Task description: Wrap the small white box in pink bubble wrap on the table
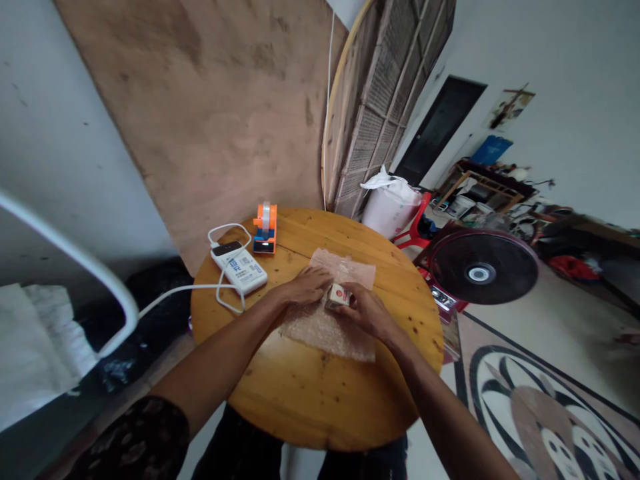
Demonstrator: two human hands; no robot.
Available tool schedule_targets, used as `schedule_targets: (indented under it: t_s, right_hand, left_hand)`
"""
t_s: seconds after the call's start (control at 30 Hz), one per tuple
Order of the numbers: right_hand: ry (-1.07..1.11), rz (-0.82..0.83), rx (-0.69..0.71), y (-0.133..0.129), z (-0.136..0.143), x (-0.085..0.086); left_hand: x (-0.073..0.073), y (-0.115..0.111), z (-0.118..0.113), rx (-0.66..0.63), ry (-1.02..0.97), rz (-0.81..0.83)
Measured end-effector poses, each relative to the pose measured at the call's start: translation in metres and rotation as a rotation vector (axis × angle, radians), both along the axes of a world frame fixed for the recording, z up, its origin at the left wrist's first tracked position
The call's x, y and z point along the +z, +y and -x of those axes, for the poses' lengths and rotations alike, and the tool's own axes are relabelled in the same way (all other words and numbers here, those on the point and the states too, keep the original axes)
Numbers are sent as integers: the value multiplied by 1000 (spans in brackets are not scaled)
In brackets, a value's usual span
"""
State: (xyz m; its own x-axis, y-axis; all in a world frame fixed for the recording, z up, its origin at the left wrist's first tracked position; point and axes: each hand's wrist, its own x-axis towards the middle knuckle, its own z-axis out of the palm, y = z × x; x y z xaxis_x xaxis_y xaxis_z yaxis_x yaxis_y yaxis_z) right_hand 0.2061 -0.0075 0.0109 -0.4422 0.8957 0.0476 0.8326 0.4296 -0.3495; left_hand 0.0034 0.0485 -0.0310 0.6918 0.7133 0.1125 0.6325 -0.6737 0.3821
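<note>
A sheet of bubble wrap [330, 333] lies flat on the round wooden table [310, 400]. On its middle sits a small white box [339, 295] with a red mark. My right hand [367, 310] grips this box from the right, thumb and fingers around its sides. Just left of the box, my left hand [307, 285] rests on the bubble wrap with its fingers stretched out flat.
An orange tape dispenser [265, 228] stands at the table's back left. Beside it lies a white power bank [245, 270] with a looped white cable [175, 291]. A dark round fan [483, 267] and a white sack [390, 203] are beyond the right edge.
</note>
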Motion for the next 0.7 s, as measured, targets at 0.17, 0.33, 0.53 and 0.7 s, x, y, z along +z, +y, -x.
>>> schedule_targets:
  t_s: [0.17, 0.33, 0.53, 0.7]
  right_hand:
    - [4, -2, 12, 2, -1, -5]
    - [26, -13, 22, 3, -2, -8]
    - [25, -20, -13, -3, 2, -9]
    - [49, -13, 1, -3, 2, -11]
  left_hand:
    - [-1, 1, 0, -31, 4, -9]
    - [-5, 3, 0, -44, -20, -27]
    - [-7, 4, 0, -21, -35, -32]
    - [-9, 5, 0, -38, -31, -35]
